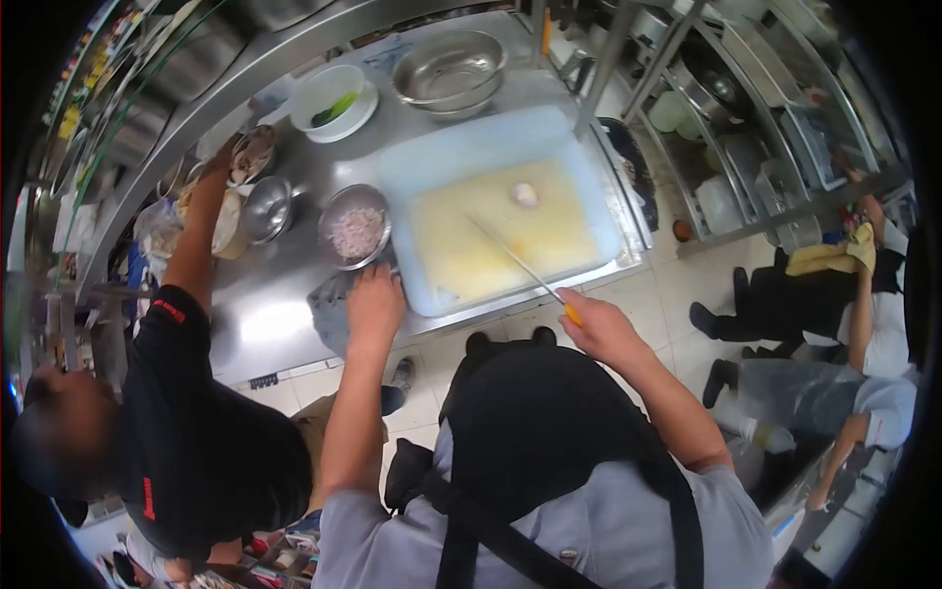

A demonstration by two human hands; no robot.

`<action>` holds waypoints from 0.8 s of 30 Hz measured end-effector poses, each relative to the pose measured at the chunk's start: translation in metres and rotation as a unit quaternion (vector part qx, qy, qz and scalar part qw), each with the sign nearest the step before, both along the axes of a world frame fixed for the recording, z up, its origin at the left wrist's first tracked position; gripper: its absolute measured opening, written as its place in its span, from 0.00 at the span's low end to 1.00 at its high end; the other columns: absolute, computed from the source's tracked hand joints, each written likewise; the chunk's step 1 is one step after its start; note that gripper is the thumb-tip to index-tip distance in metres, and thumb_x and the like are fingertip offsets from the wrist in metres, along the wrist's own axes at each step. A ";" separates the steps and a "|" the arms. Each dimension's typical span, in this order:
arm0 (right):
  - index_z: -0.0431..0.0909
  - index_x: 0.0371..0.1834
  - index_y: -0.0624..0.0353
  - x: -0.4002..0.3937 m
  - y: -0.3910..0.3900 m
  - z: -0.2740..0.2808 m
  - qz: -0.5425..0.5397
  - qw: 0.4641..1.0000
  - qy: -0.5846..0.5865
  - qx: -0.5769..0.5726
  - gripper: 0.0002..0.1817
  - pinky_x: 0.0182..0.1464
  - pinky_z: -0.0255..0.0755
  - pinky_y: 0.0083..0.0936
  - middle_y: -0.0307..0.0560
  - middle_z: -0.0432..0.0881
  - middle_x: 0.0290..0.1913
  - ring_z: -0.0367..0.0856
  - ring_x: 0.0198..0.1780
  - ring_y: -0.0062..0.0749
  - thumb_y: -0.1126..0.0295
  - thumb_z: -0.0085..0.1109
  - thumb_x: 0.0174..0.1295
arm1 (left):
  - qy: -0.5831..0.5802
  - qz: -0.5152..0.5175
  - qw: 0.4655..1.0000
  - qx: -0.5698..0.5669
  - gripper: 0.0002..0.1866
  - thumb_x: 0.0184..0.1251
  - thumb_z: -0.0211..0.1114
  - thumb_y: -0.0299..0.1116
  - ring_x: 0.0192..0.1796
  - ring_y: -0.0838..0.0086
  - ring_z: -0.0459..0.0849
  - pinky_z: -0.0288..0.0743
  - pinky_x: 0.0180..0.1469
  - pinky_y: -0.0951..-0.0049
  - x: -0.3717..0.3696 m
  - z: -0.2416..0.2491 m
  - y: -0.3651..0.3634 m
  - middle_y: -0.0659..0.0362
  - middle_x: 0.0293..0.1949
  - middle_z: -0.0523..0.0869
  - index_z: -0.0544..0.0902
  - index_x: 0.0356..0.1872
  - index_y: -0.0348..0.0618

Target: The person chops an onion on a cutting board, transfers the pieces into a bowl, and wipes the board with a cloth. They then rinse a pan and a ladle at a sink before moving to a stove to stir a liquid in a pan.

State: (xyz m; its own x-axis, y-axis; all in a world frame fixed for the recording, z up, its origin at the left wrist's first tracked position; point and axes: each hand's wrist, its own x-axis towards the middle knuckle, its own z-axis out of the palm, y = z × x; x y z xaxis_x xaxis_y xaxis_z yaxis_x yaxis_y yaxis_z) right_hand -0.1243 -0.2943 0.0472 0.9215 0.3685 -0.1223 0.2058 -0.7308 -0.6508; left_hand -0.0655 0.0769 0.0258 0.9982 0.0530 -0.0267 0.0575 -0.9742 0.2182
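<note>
Head view, looking down: the knife (520,263) lies slanted across the cutting board (491,177), its orange handle end sticking out of the right hand (601,329), whose fingers are closed around the handle just off the near edge of the desk (275,324). The blade tip reaches toward the middle of the board. One small pale piece (526,193) sits alone near the far side of the board, uncut as far as I can tell; the rest of the board shows only a yellowish stain, so the cutting looks barely begun or nearly cleared, and I cannot say which. The left hand (375,304) rests palm down at the board's near left corner, fingers flat on a dark cloth (334,309) and holding nothing. Just beyond it stands a metal bowl of chopped bits (355,232). Farther back are a large empty steel bowl (449,71) and a white bowl with something green (334,100). At the left edge a co-worker's arm (196,236) reaches toward small dishes.
</note>
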 end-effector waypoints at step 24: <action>0.69 0.50 0.64 -0.007 -0.040 0.026 -0.036 0.994 0.090 0.051 0.17 0.43 0.75 0.49 0.65 0.81 0.37 0.81 0.42 0.65 0.70 0.60 0.62 | -0.127 -0.200 0.971 -0.035 0.16 0.63 0.64 0.24 0.53 0.48 0.78 0.76 0.57 0.52 0.048 0.008 -0.097 0.46 0.52 0.78 0.79 0.52 0.35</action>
State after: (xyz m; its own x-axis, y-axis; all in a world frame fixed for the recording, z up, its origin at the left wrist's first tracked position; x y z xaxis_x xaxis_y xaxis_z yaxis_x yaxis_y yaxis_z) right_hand -0.1310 -0.3348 0.0730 0.9128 0.3206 -0.2530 0.0285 -0.6680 -0.7436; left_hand -0.0176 -0.0201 0.0336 0.9130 -0.3340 0.2343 -0.3876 -0.8893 0.2426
